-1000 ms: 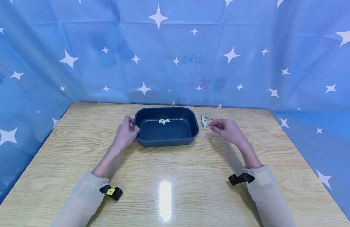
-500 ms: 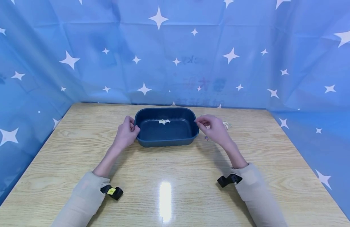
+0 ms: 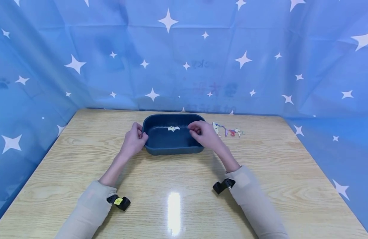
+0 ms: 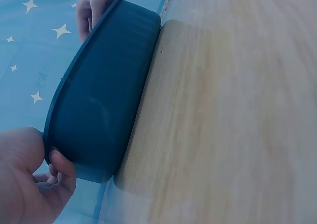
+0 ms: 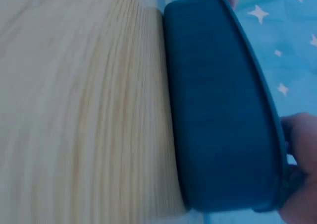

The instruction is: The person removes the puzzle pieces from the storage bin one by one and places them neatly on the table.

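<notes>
A dark blue rectangular basin [image 3: 172, 151] stands on the wooden table in the head view. My left hand [image 3: 134, 137] grips its left rim, with the thumb on the inside; the left wrist view also shows these fingers at the rim. My right hand [image 3: 203, 134] hovers over the basin's right part, thumb and index finger bent towards each other. Anything between those fingertips is too small or hidden to make out. Inside the basin lies a small pale piece of irregular outline [image 3: 173, 128]. To the basin's right lie several small colourful pieces [image 3: 232, 132], white, purple and red, kind unclear.
A blue cloth with white stars [image 3: 167, 66] hangs behind and beside the wooden table [image 3: 136, 212]. A black wrist camera [image 3: 119, 201] sits on the left sleeve and another [image 3: 223, 186] on the right. A bright light reflection marks the tabletop near the front.
My right hand has moved left, from beside the small colourful pieces to over the basin, uncovering several of them. The left hand stays on the rim and the basin has not visibly moved.
</notes>
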A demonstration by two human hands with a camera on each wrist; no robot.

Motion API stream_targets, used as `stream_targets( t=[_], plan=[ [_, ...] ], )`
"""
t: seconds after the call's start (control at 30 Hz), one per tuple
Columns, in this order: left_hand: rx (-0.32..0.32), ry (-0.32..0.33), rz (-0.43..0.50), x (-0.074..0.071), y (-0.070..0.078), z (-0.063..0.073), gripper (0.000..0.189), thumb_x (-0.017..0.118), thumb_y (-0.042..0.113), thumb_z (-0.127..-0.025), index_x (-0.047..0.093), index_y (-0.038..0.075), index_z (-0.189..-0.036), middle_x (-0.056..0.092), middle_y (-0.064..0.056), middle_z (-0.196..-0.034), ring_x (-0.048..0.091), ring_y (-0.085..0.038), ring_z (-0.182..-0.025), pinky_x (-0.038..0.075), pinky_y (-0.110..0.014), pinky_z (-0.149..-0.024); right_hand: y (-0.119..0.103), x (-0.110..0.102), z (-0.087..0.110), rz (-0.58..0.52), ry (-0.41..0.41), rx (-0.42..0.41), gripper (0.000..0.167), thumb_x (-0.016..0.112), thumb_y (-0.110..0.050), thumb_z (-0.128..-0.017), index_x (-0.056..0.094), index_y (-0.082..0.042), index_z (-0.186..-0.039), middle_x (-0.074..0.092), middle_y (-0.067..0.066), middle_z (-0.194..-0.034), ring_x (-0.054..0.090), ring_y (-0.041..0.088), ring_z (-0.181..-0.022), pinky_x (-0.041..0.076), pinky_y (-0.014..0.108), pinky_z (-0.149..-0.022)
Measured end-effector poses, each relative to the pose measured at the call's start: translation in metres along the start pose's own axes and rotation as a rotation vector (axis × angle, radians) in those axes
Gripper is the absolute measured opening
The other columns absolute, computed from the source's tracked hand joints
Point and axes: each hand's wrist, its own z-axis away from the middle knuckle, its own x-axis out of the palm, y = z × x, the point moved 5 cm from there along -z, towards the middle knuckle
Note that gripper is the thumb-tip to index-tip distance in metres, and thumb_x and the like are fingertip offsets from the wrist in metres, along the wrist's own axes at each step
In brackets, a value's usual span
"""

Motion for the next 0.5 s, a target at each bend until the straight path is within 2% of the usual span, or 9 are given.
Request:
stream_targets(
  t=[0.2, 0.5],
  plan=[
    [0.008, 0.004, 0.004, 0.0, 0.0, -0.001, 0.017, 0.049, 0.002, -0.095, 0.045, -0.006, -0.11, 0.048, -0.007, -0.078, 0.05, -0.019, -0.055, 0.044, -0.03, -0.055, -0.007, 0.013, -0.018, 0.065, -0.043, 0.013, 0.022, 0.063, -0.003, -0.097, 0.068, 0.005, -0.116, 0.069, 0.016, -0.107, 0.067, 0.026, -0.092, 0.055, 0.039, -0.083],
    [0.012, 0.012, 0.0, 0.0, -0.002, -0.001, 0.018, 0.05, 0.003, -0.094, 0.046, -0.006, -0.11, 0.05, -0.006, -0.078, 0.05, -0.019, -0.058, 0.043, -0.03, -0.058, -0.009, 0.038, -0.044, 0.063, -0.156, 0.097, 0.028, 0.061, -0.003, -0.097, 0.065, 0.005, -0.124, 0.067, 0.017, -0.118, 0.067, 0.028, -0.104, 0.053, 0.039, -0.091]
  ],
)
